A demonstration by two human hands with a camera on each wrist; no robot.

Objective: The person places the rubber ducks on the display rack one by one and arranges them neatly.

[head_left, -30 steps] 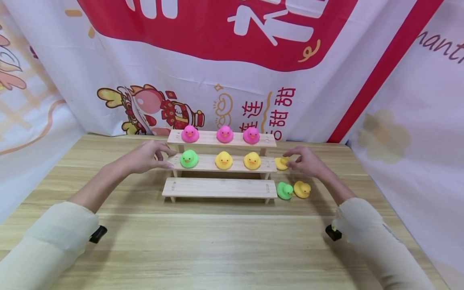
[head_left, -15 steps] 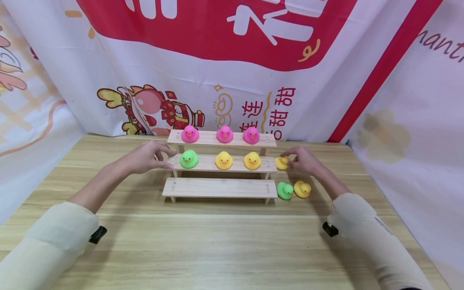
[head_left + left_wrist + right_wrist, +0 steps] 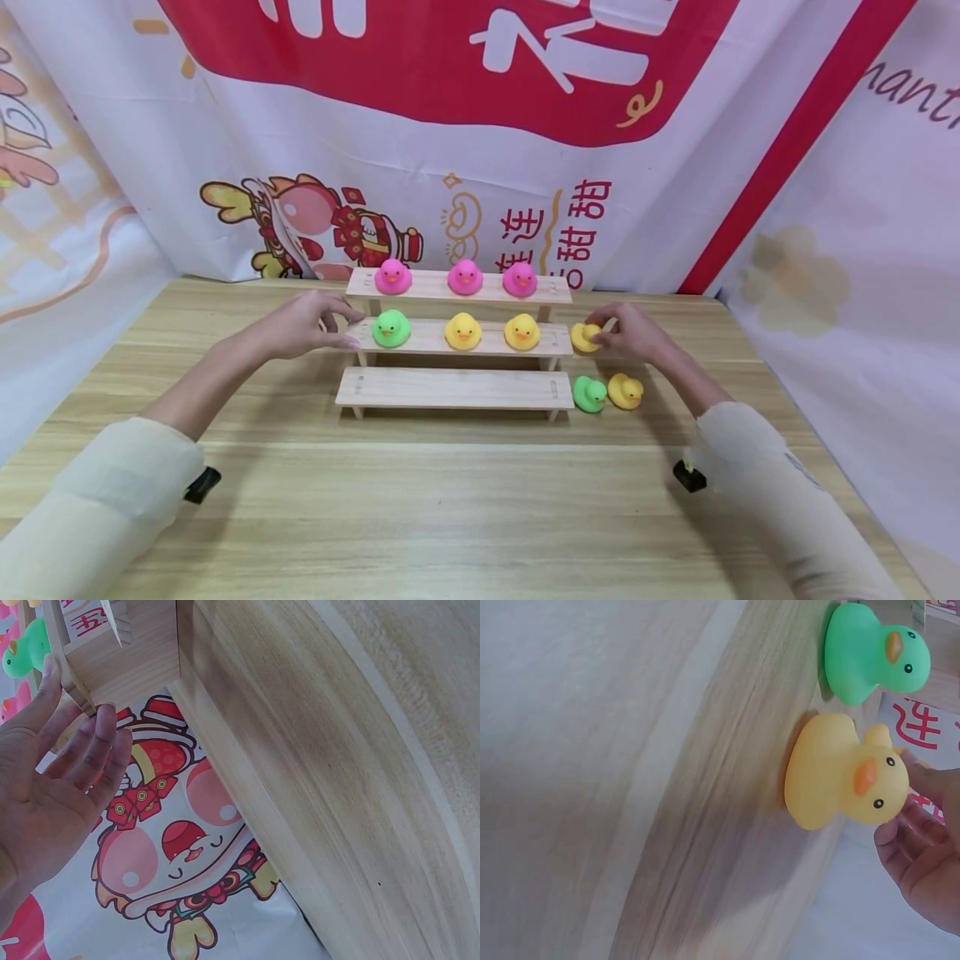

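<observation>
At the left end of a three-step wooden stand (image 3: pixel 455 388), my left hand (image 3: pixel 311 325) pinches the middle step's edge; the left wrist view shows the thumb above and fingers (image 3: pixel 94 746) below. My right hand (image 3: pixel 630 333) grips a yellow rubber duck (image 3: pixel 583 338) beside the stand's right end. In the right wrist view, a nearer yellow duck (image 3: pixel 825 776) hides most of it. On the middle step sit a green duck (image 3: pixel 391 330) and two yellow ducks (image 3: pixel 462 332). Three pink ducks (image 3: pixel 466 278) line the top step.
A green duck (image 3: pixel 589 395) and a yellow duck (image 3: pixel 625 392) stand on the wooden table (image 3: pixel 450 517), right of the bottom step. Behind the stand hangs a printed white and red cloth (image 3: pixel 420 150). More cloth hangs along both sides.
My right hand shifted slightly left, then back right. The yellow duck in its fingers has turned and moved a little right. My left hand stays at the stand.
</observation>
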